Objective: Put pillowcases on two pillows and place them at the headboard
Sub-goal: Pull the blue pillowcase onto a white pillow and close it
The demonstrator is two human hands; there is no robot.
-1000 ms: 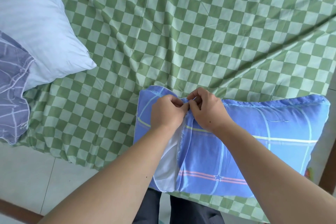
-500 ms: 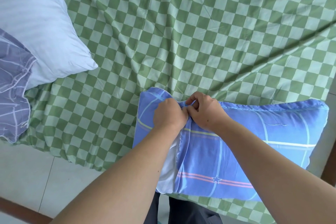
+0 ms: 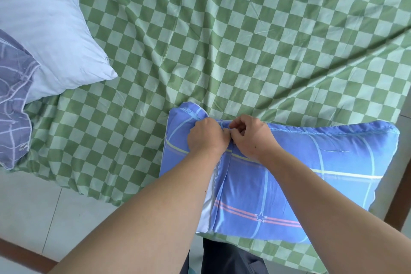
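my left hand (image 3: 205, 134) and my right hand (image 3: 250, 134) are together, knuckles touching, at the far edge of the blue pillowcase (image 3: 300, 176). the fingers of both hands are curled and pinch the fabric at the open seam of this pillowcase, the left hand on the left flap, the right hand on the right flap. below my hands the seam is a little open, and a strip of the white pillow inside (image 3: 209, 202) shows through it. the blue pillowcase, with its pillow inside, lies on the green checked sheet (image 3: 222, 40), at the near edge of it, close to my legs (image 3: 224, 258).

far to the left of the blue pillowcase a bare white pillow (image 3: 44, 29) lies on the same sheet, well apart from it. a purple pillowcase (image 3: 13, 107) lies just beside this white pillow, partly over its near end, at the left border of the view. to the left of the blue pillowcase, past the edge of the sheet, a light tiled floor (image 3: 29, 202) is seen.
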